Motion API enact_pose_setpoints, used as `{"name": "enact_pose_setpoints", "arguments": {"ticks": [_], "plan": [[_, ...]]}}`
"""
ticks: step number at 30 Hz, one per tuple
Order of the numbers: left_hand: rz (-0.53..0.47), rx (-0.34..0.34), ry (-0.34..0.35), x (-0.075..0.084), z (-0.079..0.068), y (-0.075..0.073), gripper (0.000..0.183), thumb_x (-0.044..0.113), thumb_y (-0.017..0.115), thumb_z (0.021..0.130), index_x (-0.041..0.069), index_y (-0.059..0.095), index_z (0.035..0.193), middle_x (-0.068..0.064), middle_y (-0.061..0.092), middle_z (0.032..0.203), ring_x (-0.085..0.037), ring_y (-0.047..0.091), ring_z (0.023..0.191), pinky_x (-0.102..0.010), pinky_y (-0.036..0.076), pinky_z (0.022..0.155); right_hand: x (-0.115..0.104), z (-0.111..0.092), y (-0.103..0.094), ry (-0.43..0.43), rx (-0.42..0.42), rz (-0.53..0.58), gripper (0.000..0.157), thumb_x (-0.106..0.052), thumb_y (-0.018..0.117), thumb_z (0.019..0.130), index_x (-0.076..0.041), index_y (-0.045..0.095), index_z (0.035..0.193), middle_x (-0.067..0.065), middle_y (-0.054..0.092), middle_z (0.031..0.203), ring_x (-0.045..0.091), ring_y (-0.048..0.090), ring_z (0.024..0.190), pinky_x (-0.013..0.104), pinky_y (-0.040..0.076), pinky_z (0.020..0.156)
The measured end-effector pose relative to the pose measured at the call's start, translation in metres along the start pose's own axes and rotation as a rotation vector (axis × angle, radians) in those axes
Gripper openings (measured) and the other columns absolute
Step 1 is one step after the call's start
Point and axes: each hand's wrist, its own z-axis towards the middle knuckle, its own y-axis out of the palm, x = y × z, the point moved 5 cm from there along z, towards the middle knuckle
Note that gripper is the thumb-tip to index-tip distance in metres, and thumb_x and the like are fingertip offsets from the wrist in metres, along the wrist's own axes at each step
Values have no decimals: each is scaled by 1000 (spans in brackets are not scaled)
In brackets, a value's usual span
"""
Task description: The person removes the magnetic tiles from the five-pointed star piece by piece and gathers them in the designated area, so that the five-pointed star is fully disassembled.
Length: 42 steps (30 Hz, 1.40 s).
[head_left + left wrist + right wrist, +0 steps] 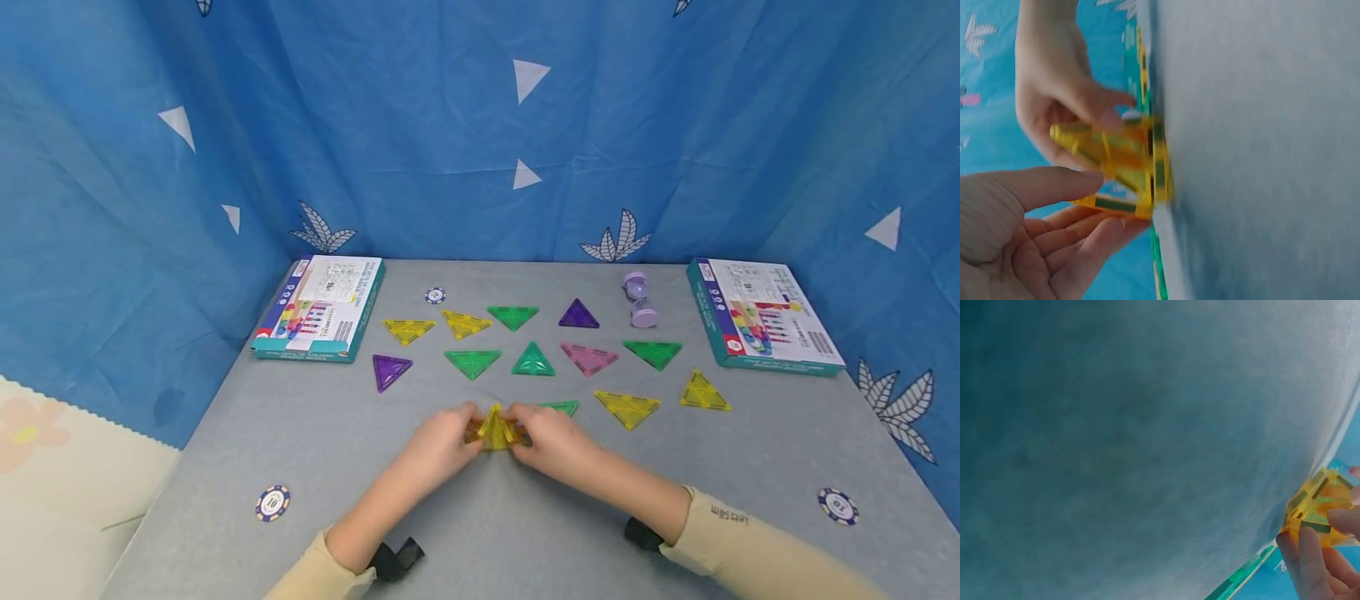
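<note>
Yellow see-through triangular magnetic tiles stand joined as a small pointed shape on the table, near the middle of the head view. My left hand grips its left side; in the left wrist view, thumb and fingers pinch a tile edge. From the other side my right hand holds the shape, fingers curled at its side tile. In the right wrist view the yellow tiles lean together at the lower right, with fingertips against them. A green triangular tile lies partly hidden behind my right hand.
Beyond my hands lie loose triangular tiles, among them green, pink, purple and yellow. Boxes stand at left and right. A purple hourglass lies at the back; poker chips lie about.
</note>
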Motion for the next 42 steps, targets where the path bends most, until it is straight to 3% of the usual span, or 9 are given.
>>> {"name": "enact_pose_setpoints", "arguments": {"ticks": [5, 12, 17, 24, 28, 33, 37, 40, 42], "plan": [[-86, 22, -109, -26, -1, -13, 17, 10, 70, 82, 9, 65, 99, -2, 66, 85, -10, 56, 70, -23, 48, 59, 0, 0, 2, 2, -16, -21, 33, -11, 72, 79, -7, 62, 110, 5, 66, 103, 15, 63, 88, 29, 52, 71], [-150, 86, -247, -67, -13, -44, 27, 9, 70, 81, 10, 63, 107, -4, 64, 92, -12, 56, 70, -28, 48, 60, 3, 0, 2, 42, -33, 2, 31, -8, 73, 78, -7, 61, 107, 6, 67, 100, 18, 63, 89, 31, 53, 71], [-151, 55, -360, -99, -28, -62, 28, 10, 67, 84, 6, 61, 111, -9, 63, 102, -17, 58, 78, -30, 49, 64, 3, -1, 1, 26, -23, 5, 31, -8, 74, 78, -7, 61, 106, 7, 67, 99, 18, 64, 89, 31, 53, 70], [-200, 16, -509, -131, -42, -71, 24, 11, 64, 84, 2, 60, 106, -13, 62, 98, -18, 57, 74, -29, 50, 61, 3, -1, 1, 22, -26, -4, 33, -9, 74, 78, -7, 61, 108, 6, 67, 100, 18, 64, 89, 31, 53, 71], [-121, 22, -562, -142, -46, -74, 22, 16, 64, 84, 2, 58, 101, -10, 61, 90, -18, 54, 71, -28, 46, 58, 3, 0, 2, 26, -34, -10, 33, -10, 74, 78, -8, 61, 108, 5, 67, 100, 17, 64, 89, 30, 53, 71], [63, 12, -578, -144, -48, -78, 31, 28, 66, 84, 3, 60, 99, -10, 57, 89, -24, 49, 78, -36, 40, 62, 3, 0, 2, 31, -40, -7, 33, -11, 74, 79, -9, 60, 108, 5, 67, 101, 17, 64, 89, 30, 53, 71], [188, 110, -500, -127, -46, -78, 36, 29, 70, 81, 3, 62, 105, -15, 56, 100, -31, 50, 90, -46, 43, 72, 4, 0, 2, 46, -52, -3, 33, -12, 74, 79, -10, 60, 109, 4, 67, 101, 16, 64, 90, 30, 52, 72], [91, 128, -399, -95, -35, -66, 38, 30, 71, 82, 5, 62, 109, -10, 60, 101, -25, 57, 92, -43, 48, 75, 4, 0, 3, 55, -58, 5, 34, -15, 74, 79, -10, 60, 109, 5, 67, 101, 16, 64, 89, 30, 52, 71], [-43, 68, -344, -70, -23, -50, 41, 36, 70, 82, 8, 61, 111, -3, 63, 96, -17, 60, 86, -37, 50, 71, 4, 0, 3, 57, -62, 4, 34, -18, 74, 79, -10, 61, 110, 4, 67, 100, 15, 64, 87, 29, 52, 70]]}}
